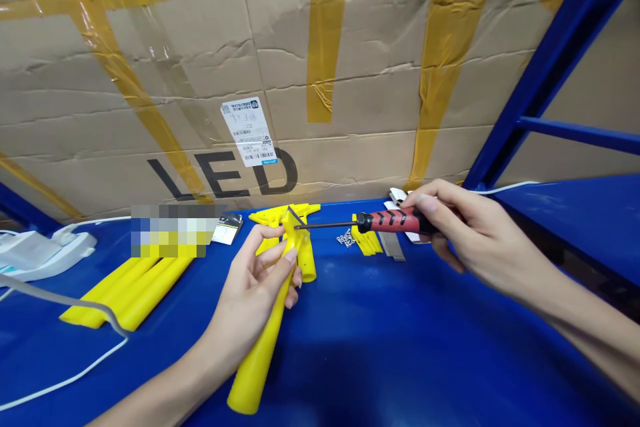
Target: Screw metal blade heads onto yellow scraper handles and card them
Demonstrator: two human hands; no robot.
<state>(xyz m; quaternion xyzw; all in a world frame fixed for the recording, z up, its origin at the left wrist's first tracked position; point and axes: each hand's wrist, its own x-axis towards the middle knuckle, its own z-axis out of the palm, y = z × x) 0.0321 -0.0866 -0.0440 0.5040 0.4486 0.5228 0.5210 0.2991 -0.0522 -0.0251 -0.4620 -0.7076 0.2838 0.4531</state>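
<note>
My left hand (265, 273) is wrapped round a yellow plastic scraper (260, 360), its thick handle slanting down toward me and its head up. A dark blade edge shows at the head. My right hand (450, 220) grips a screwdriver (393, 220) by its red and black handle. The shaft lies level, and its tip meets the side of the scraper's head; whether a screw sits there is too small to tell. Just behind my left hand lie more yellow scraper pieces (310, 257), partly hidden by it.
Small silver screws (345, 238), flat yellow pieces (367, 240) and grey blades (393, 245) lie on the blue surface (375, 347). Several yellow handles (135, 287) rest at left, near a white power strip (55, 253) and cable. A large taped carton (350, 153) stands behind; a blue frame (530, 80) rises right.
</note>
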